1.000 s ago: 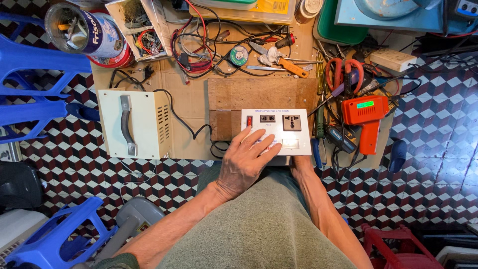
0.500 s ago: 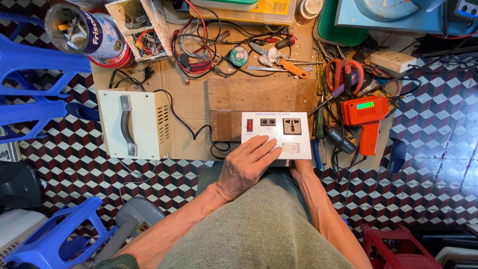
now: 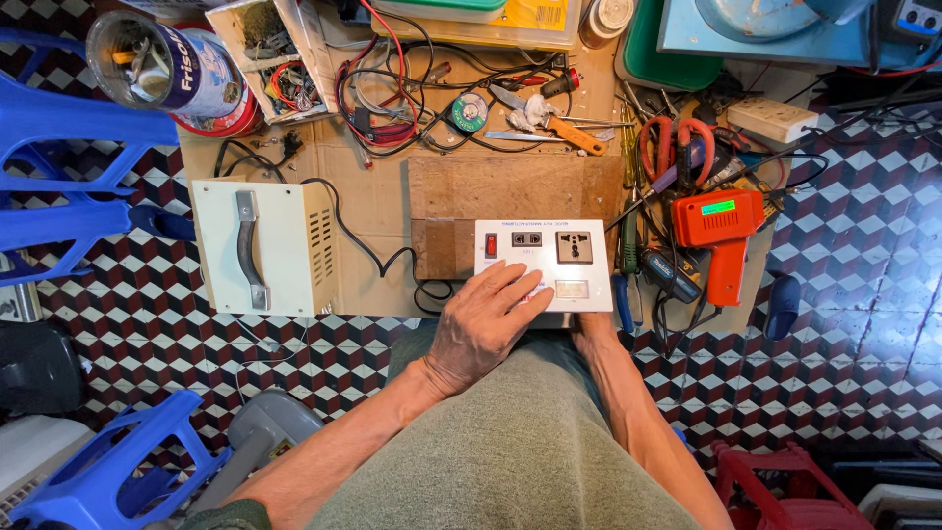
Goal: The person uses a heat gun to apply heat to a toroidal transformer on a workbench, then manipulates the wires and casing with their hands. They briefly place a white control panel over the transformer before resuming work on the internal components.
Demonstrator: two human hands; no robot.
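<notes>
White plastic socket panel (image 3: pixel 546 263), a flat rectangular faceplate, lies at the near edge of the cardboard-covered desk (image 3: pixel 378 201), partly over a brown wooden board (image 3: pixel 510 196). Left hand (image 3: pixel 483 324) rests palm-down on its near left part, grip loose: fingers spread and laid flat on the face, not closed round anything. Right hand (image 3: pixel 589 324) is mostly hidden behind the panel's near edge; only the wrist shows, so whether its grip is apart or together cannot be told. Panel face up: red rocker switch at far left, a small dark socket beside it, a larger square dark socket at far right, a pale window below that. Long axis runs left to right, parallel to the desk's near edge. A black cord (image 3: pixel 373 257) loops from a cream metal box (image 3: pixel 263 247) with a handle, left of the panel. An orange power tool (image 3: pixel 721 231) lies to the right.
</notes>
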